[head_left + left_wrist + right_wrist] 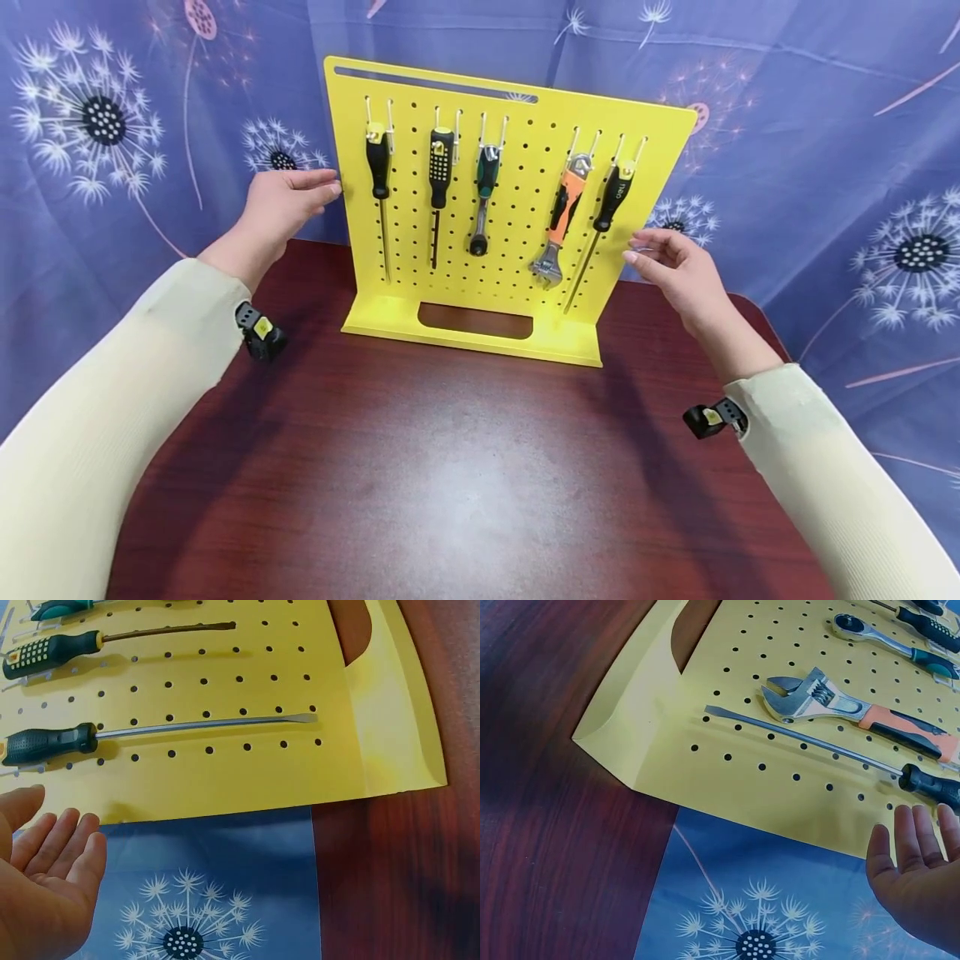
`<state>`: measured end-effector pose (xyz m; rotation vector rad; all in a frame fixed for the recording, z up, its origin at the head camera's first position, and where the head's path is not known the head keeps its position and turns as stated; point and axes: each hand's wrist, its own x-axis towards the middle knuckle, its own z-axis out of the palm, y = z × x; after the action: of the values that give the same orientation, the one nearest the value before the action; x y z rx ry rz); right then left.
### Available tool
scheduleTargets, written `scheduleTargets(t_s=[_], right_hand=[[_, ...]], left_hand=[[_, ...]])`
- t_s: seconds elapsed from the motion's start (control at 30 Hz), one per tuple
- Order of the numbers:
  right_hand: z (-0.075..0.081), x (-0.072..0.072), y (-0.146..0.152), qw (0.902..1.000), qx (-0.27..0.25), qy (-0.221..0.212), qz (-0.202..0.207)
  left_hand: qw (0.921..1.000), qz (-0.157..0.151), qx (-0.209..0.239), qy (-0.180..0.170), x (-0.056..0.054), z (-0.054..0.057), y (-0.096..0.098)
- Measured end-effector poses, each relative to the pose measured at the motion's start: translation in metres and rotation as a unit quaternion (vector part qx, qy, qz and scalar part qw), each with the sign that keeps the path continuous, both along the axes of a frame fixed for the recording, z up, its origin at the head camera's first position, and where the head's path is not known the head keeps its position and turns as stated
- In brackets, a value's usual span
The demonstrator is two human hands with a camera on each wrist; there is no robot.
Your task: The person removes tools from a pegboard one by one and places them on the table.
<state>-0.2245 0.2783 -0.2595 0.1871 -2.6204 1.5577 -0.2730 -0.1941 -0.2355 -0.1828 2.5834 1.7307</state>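
Note:
A yellow pegboard stand (517, 208) stands upright at the back of the table. From its white hooks hang a flathead screwdriver (379, 167) at the left, a dotted-handle screwdriver (440, 167), a ratchet wrench (486, 179), an orange adjustable wrench (564, 208) and a long black-handled screwdriver (611, 200) at the right. My left hand (288, 204) is by the board's left edge, fingers extended and holding nothing. At the right edge my right hand (675, 267) has its fingers loosely bent, with nothing in them. In the right wrist view its fingers (907, 840) lie close to the black-handled screwdriver (930, 786).
The dark red wooden table (450, 467) spreads in front of the stand. Behind hangs a blue curtain (247, 75) with a dandelion print. The stand's base has a foot lip (382, 315) with a wide cutout. Each sleeve carries a small black camera (262, 333).

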Motion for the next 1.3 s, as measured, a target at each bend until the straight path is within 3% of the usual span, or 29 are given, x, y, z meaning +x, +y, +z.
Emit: scheduleTargets(t_s=[0.37, 0.67, 0.87, 1.07, 1.3], right_hand=[[0.008, -0.006, -0.001, 1.0, -0.007, -0.005, -0.004], [0.011, -0.016, -0.006, 0.9947, -0.101, -0.012, 0.017], [0.013, -0.025, -0.01, 0.9959, -0.09, -0.014, -0.001], [0.016, -0.033, -0.013, 0.9864, -0.163, -0.02, 0.005], [0.019, -0.038, -0.016, 0.9832, -0.18, -0.025, -0.012]], left_hand=[[0.9978, 0.042, 0.05, 0.004, -0.017, 0.006, 0.003], [0.9944, 0.057, 0.089, -0.001, -0.027, 0.01, 0.003], [0.9938, 0.064, 0.091, -0.001, -0.032, 0.009, 0.005], [0.9946, 0.065, 0.081, -0.008, -0.036, 0.009, 0.008], [0.9955, 0.059, 0.075, -0.001, -0.043, 0.007, 0.012]])
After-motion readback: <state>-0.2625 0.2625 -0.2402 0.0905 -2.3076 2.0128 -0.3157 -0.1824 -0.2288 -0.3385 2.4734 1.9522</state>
